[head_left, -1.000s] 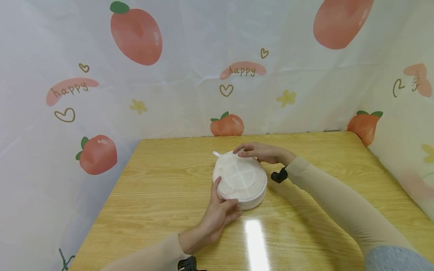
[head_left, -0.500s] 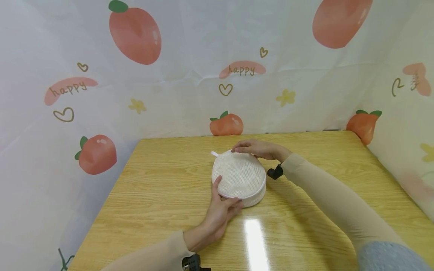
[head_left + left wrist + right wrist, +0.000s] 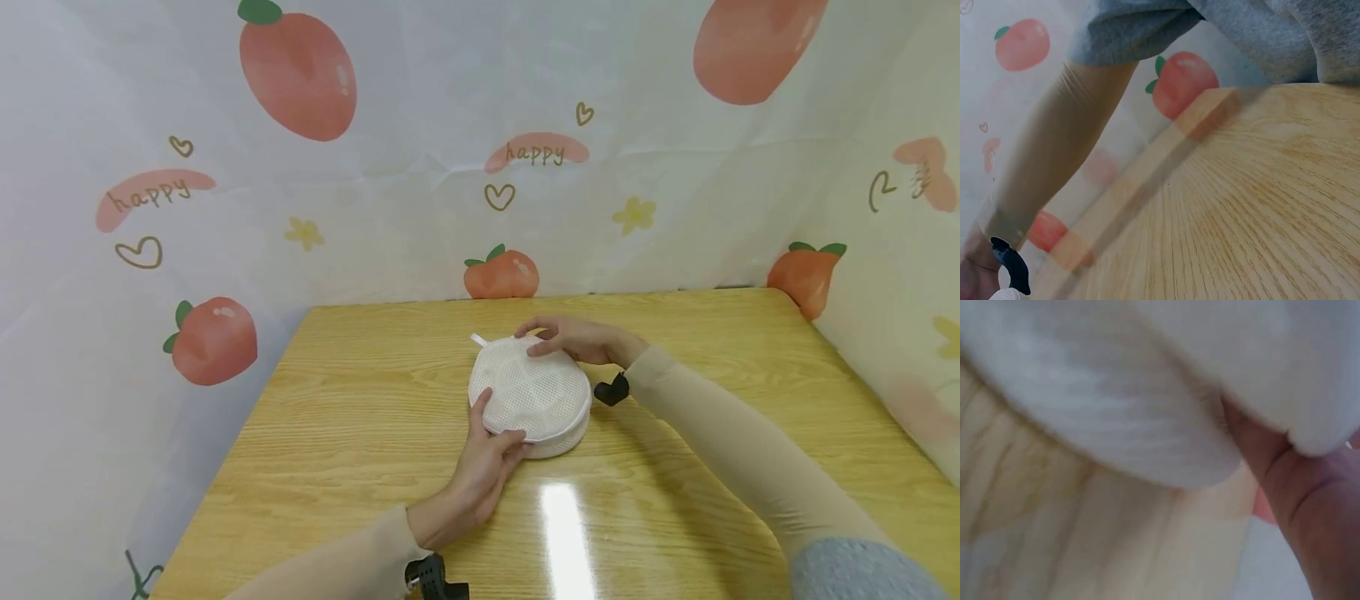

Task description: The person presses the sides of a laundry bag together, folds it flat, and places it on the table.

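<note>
A round white mesh laundry bag (image 3: 531,387) with white piped edges rests on the wooden table, near the middle of the head view. My left hand (image 3: 480,471) grips its near left edge, with one finger on the mesh top and others at the side wall. At the far right edge, my right hand (image 3: 577,337) holds the rim with bent fingers. Up close in the right wrist view, a finger (image 3: 1297,481) is tucked under a fold of the white fabric (image 3: 1122,406). What the bag contains cannot be made out.
The wooden table (image 3: 360,467) extends around the bag on all sides. Behind and beside it hangs a white cloth (image 3: 405,217) printed with peaches. A small white tab (image 3: 478,340) sticks out from the bag's far left edge.
My right hand's fingers drew together at the far rim, then spread apart again. The left hand shifted slightly along the near edge. The bag has stayed almost in place.
</note>
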Available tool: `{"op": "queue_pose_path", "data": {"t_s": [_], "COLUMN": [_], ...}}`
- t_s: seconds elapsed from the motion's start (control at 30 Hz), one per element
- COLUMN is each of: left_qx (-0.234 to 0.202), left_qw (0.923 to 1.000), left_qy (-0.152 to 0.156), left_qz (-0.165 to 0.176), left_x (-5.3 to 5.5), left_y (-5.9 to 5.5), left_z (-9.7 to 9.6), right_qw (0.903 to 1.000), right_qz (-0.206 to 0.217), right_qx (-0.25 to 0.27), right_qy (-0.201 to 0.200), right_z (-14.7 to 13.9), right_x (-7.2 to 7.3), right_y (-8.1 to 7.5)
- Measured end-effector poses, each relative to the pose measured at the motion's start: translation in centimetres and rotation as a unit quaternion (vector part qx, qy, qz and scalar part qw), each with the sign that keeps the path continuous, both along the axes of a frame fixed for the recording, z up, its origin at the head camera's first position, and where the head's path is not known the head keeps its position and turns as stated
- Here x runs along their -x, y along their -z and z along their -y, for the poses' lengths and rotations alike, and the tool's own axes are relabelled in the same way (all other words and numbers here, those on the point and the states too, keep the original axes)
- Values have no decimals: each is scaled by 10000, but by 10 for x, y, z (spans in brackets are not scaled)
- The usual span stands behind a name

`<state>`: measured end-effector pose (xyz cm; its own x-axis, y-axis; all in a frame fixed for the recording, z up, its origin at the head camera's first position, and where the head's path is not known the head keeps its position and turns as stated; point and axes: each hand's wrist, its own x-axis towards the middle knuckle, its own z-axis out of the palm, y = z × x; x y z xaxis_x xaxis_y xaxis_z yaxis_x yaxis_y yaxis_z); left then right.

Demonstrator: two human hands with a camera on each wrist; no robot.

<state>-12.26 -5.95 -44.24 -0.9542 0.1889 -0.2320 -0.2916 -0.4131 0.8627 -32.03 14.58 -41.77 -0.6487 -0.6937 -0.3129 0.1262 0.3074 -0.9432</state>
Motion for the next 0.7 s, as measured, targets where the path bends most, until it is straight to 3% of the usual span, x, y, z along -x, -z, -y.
{"op": "queue_pose_path", "data": {"t_s": [0.2,0.47,0.6,0.7], "left_qx": [147,474,1412,2363], "left_qw": [9999,9986,9897,9713], "left_qy": [-8,234,244,-72], "left_qz": [-31,-52,-59,-277], "left_x": [1,3,1,4], "left_y": [3,-2,-11,-17], "left_z": [0,3,16,27], "right_qw": [9996,9990,9953,9893], "right_qz": [-103,-418,-945,-1385], "right_qx": [190,106,-181,-447], "right_qy": [-200,-95,-98,-118], "right_z": [-2,-5,-6,-9], "right_x": [-1,-7,-11,-13], "right_y": [12,11,3,-4]}}
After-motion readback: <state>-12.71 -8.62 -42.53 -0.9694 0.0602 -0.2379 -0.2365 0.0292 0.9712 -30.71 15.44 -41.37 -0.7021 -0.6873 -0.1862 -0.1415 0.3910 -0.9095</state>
